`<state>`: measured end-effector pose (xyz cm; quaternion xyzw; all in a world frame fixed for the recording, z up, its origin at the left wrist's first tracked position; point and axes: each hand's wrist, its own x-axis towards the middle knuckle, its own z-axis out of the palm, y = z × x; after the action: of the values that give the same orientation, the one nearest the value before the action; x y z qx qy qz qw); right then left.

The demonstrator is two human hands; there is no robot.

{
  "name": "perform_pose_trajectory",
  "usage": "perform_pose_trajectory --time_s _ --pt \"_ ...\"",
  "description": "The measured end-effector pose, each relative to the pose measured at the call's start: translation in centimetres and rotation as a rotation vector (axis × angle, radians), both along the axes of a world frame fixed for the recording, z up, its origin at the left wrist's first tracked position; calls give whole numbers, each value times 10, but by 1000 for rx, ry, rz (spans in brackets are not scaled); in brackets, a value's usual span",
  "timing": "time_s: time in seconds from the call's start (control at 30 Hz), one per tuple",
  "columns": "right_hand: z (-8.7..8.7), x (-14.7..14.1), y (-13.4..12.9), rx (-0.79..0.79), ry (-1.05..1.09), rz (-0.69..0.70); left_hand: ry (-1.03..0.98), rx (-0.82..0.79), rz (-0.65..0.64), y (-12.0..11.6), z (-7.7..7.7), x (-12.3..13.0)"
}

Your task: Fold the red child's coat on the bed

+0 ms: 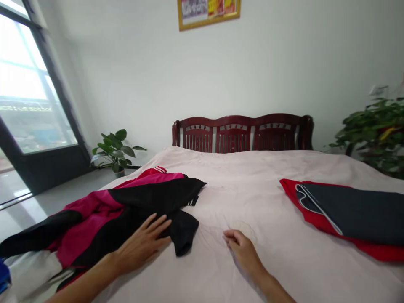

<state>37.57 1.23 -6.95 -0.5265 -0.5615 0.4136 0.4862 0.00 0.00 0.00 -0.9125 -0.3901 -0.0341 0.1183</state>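
"If the view is a clock face, how far along does the work look?"

"Partway, I'd judge. Nearest, at eight o'clock, a white cloth (34,271) lies bunched. Past it, also toward eight, the black-and-pink garment (126,210) sprawls rumpled on the bed sheet (208,269), so that part seems left. At four, the dark cloth (356,210) lies flat, apparently folded, over a red cloth (372,250); that pair looks done."

"And the fingers?"

"At seven, those of the left hand (142,248) are spread over the garment's black fabric, seemingly resting on it; a black end pokes out just past their tips, toward three. At five, the right hand (244,250) has its fingers curled together, apart from the garment; I can't tell whether they pinch anything."

"Beyond?"

"A wooden backrest (232,121) near the hub, toward one, then a framed picture (208,12) at twelve."
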Motion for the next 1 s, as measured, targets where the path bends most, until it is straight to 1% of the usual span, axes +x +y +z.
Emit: perform_pose_trajectory --time_s 0.03,0.07,0.1,0.17,0.27,0.33,0.4,0.5,0.57,0.63,0.77,0.83,0.9,0.93,1.0 --pt "-1 0 -2 40 -53 1 1 -26 -45 10 -8 17" --pt "0 0 -3 75 -91 7 -8 -23 -41 21 -13 30" --pt "0 0 -4 100 -115 16 -21 1 -5 35 -17 39" --pt "2 0 -6 115 -138 28 -51 79 147 67 -20 45" --pt "4 0 -6 112 -161 38 -41 151 407 123 -22 35" --pt "4 0 -6 110 -174 56 7 165 528 155 -22 25" --pt "4 1 -7 110 -176 69 55 176 635 179 -22 16" --pt "6 1 -7 113 -165 74 66 175 791 200 -28 7" --pt "7 1 -6 116 -161 68 52 194 791 206 -37 3" --pt "9 -1 -4 120 -162 61 64 228 729 208 -49 -1" --pt "6 -6 -4 127 -148 51 44 204 653 202 -70 -5" --pt "1 -5 -1 125 -121 2 5 189 656 190 -76 0" --pt "-1 5 4 139 -122 -73 -16 186 667 172 -81 9" --pt "0 16 9 153 -143 -122 -30 193 677 160 -84 14" --pt "7 49 18 183 -238 -239 -72 213 690 135 -91 24"
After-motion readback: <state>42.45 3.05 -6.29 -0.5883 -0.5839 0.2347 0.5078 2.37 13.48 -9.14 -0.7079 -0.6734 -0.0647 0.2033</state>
